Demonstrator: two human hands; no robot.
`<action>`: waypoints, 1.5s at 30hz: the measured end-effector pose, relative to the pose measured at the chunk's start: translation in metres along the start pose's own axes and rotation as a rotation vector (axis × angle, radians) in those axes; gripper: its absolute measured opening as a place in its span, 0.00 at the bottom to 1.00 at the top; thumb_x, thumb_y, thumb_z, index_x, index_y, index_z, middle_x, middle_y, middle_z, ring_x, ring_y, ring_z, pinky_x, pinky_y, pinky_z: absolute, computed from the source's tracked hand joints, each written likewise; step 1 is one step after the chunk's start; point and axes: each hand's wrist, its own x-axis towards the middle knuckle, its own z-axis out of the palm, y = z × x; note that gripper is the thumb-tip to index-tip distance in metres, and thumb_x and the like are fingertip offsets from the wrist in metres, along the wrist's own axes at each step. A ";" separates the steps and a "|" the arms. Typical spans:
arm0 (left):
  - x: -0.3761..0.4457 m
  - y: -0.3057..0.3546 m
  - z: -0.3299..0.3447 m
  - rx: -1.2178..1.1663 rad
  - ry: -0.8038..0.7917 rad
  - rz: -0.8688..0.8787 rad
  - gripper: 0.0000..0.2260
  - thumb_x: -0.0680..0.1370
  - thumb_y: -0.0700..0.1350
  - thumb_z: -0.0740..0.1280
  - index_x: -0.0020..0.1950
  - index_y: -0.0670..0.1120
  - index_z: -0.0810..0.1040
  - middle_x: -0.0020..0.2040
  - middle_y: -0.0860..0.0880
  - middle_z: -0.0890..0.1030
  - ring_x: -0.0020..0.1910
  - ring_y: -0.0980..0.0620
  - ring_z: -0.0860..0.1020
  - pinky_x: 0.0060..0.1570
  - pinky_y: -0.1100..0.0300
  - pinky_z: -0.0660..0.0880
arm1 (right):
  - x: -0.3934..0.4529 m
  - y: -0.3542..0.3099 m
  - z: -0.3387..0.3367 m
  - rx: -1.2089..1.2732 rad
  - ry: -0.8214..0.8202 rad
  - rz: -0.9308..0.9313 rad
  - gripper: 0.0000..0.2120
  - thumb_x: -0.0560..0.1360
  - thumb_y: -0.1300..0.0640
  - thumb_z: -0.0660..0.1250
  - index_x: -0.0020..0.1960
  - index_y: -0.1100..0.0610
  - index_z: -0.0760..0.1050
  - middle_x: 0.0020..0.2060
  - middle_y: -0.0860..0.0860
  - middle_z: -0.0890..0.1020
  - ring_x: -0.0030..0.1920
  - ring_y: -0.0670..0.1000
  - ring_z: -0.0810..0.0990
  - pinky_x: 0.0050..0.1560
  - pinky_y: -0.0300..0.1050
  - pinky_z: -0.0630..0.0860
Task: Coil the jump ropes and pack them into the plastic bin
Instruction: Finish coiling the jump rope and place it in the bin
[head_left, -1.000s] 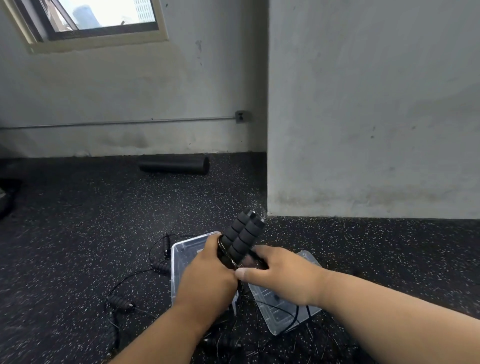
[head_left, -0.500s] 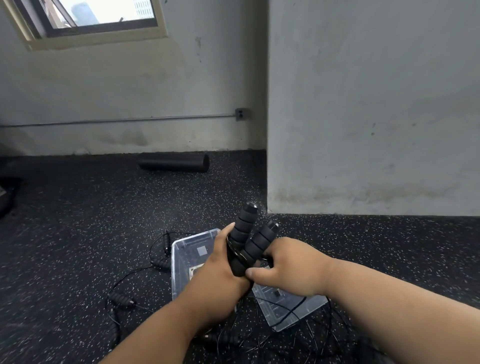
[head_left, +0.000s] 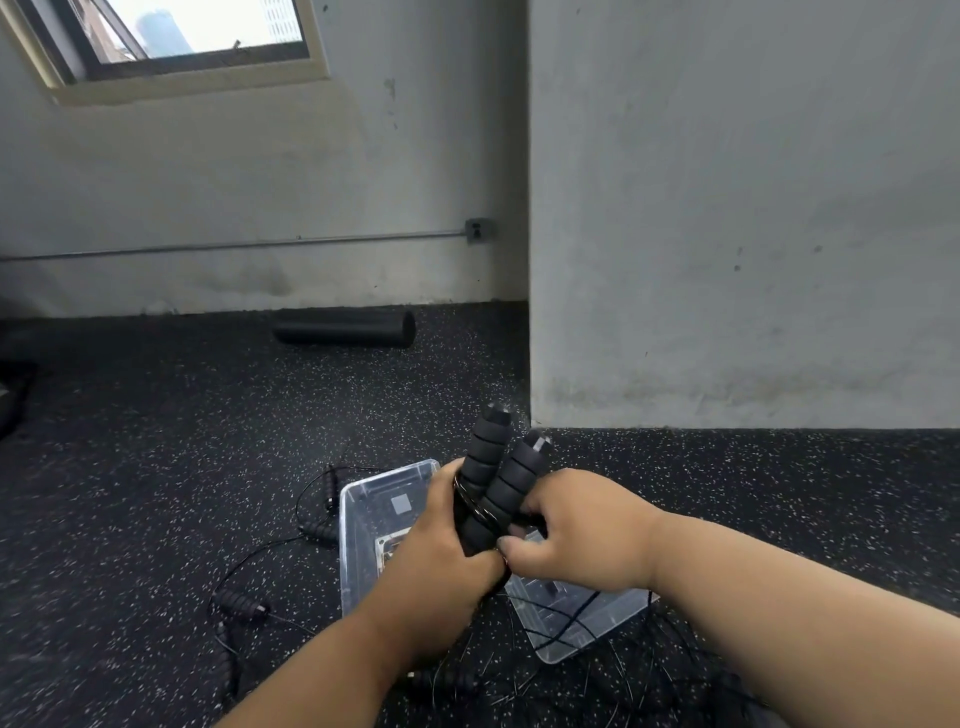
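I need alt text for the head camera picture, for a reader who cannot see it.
Two hands hold a jump rope's two black foam handles together, cord wrapped around them, above a clear plastic bin on a dark speckled floor. More ropes lie loose around it.

Jump rope handles (head_left: 493, 483) are showing matt black ribbed foam, wound with thin glossy black cord. Plastic bin (head_left: 363, 514) is looking clear, smooth, glossy; lid (head_left: 582, 618) same clear plastic. Floor (head_left: 156, 467) is reading as matt black speckled rubber, grainy. Foam roller (head_left: 345, 328) is looking matt black. Walls (head_left: 727, 208) are showing rough painted concrete.
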 end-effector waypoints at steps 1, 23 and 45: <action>0.001 -0.001 -0.001 -0.006 -0.017 0.003 0.36 0.72 0.47 0.72 0.72 0.74 0.60 0.56 0.60 0.85 0.54 0.52 0.84 0.60 0.42 0.80 | 0.000 0.001 -0.001 -0.004 0.000 -0.004 0.17 0.73 0.40 0.65 0.41 0.54 0.72 0.29 0.47 0.76 0.30 0.48 0.71 0.33 0.47 0.69; 0.012 -0.021 -0.009 0.174 0.242 -0.166 0.36 0.72 0.56 0.76 0.72 0.69 0.58 0.53 0.61 0.82 0.49 0.54 0.83 0.55 0.46 0.80 | -0.008 0.001 -0.008 -0.218 -0.088 -0.048 0.06 0.82 0.45 0.61 0.54 0.47 0.72 0.42 0.47 0.80 0.43 0.52 0.78 0.46 0.52 0.78; -0.009 -0.007 0.010 0.341 -0.257 0.220 0.37 0.69 0.55 0.80 0.71 0.67 0.64 0.62 0.64 0.78 0.62 0.64 0.78 0.62 0.60 0.77 | 0.004 0.041 -0.030 0.755 -0.304 0.111 0.08 0.78 0.55 0.73 0.42 0.57 0.80 0.38 0.49 0.82 0.39 0.48 0.78 0.43 0.41 0.75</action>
